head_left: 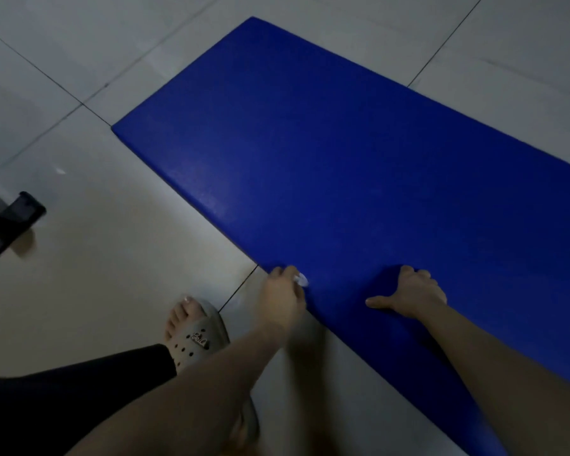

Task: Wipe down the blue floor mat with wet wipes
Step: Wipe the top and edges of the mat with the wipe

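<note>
A blue floor mat (326,153) lies flat on the tiled floor and runs from the upper middle to the lower right. At the mat's near long edge my left hand (282,294) pinches a small white wet wipe (301,279), of which only a scrap shows between the fingers. To its right, my right hand (412,296) sits on the mat, fingers curled over a raised fold of blue material and thumb stretched out to the left.
My foot in a grey perforated sandal (195,334) stands on the pale floor tiles (112,258) just left of the mat, below a dark trouser leg. A black bracket-like object (10,222) sits at the left edge.
</note>
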The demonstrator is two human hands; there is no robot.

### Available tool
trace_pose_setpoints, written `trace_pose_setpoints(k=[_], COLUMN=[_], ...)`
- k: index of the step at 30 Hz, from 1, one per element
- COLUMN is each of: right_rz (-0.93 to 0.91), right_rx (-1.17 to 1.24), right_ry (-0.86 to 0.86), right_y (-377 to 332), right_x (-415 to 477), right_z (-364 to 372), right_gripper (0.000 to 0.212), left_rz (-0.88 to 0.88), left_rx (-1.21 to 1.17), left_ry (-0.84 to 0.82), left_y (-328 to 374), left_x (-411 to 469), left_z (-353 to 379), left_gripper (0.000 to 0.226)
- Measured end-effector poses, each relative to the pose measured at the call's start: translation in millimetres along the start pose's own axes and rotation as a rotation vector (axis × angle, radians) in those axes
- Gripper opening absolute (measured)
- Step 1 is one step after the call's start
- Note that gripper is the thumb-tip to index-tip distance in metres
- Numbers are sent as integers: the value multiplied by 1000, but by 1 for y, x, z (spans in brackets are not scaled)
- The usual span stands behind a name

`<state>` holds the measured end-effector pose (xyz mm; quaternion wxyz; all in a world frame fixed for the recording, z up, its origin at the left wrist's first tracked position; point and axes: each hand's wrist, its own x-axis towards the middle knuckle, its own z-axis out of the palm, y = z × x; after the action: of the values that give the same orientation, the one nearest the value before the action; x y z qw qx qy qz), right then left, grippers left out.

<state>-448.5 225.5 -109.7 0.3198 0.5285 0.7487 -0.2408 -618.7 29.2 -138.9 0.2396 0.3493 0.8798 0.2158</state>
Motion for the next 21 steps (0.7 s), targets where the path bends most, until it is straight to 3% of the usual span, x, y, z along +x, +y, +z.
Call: trace_pose_setpoints(k=[4,8,10,12,14,16,21], right_rz=[-3,-3,-3,-11,-18,-20,-23], right_rx=[-17,-21,-22,-15,-12,-13,-13], right_ry=[-8,-13,-10,3,14,19,14], right_y=[0,-1,0,1,2,3,1], right_x=[1,3,4,4,5,5,5], right_z=[-2,-2,-2,-1,0,1,1], right_gripper=[121,121,121,120,119,119,122], left_rz=[209,347,277,76,-128,-174,-56], left_rx=[60,292,288,226,118,106,84], left_ry=[-101,-208,-109,98,198,193,-1], left_y=[9,-3,-19,-34,-38,-31,2], left_x=[-20,12,37,60,71,66,8], left_z=[8,-17,-35,-51,-60,-54,-8], left_gripper=[17,17,14,12,17,16,28])
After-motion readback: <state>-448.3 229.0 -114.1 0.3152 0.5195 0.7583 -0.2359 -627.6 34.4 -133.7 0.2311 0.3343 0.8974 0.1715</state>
